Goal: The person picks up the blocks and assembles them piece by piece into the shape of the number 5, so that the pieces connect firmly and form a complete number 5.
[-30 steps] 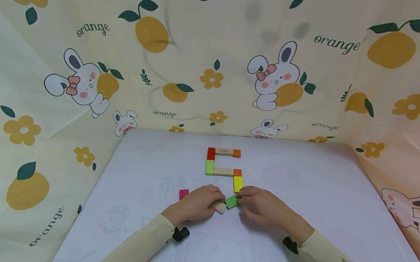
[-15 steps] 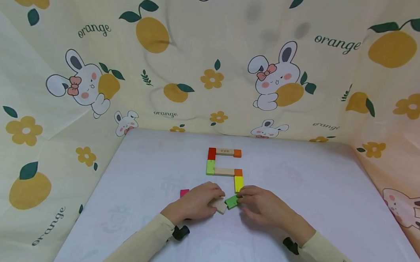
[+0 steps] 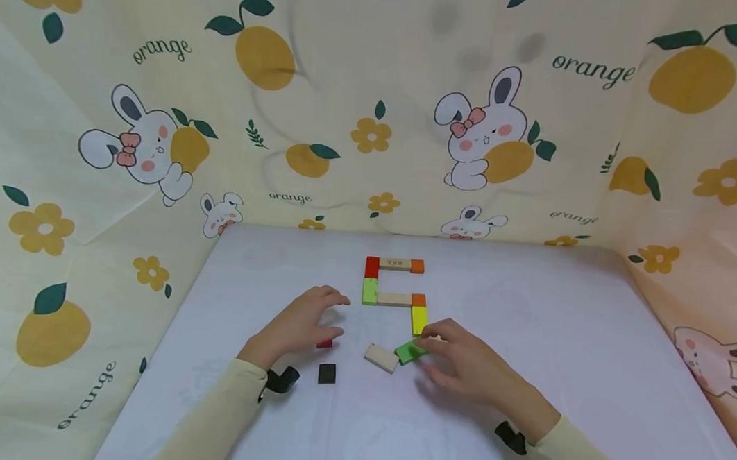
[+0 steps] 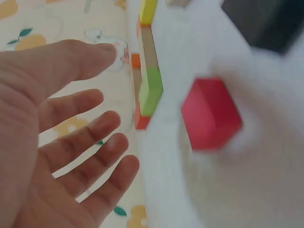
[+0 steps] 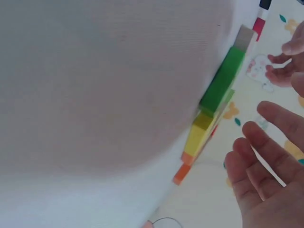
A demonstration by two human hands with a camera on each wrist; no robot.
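Observation:
In the head view my left hand hovers with spread fingers over a pinkish-red block, which it partly hides. The left wrist view shows that red block apart from the fingers. A black block lies just in front. My right hand is over the right end of a green block. The right wrist view shows its fingers loosely bent and holding nothing, with the green block beside them. A plain wooden block lies slantwise, its end close to the green one.
Farther back, blocks lie end to end in an angular line: orange, wood, red, light green, wood, orange and yellow. A printed cloth hangs behind the white table.
My left hand has let go of the plain wooden block and moved left, its fingers spreading; the black block now shows. The right hand stays near the green block, its fingers slightly raised.

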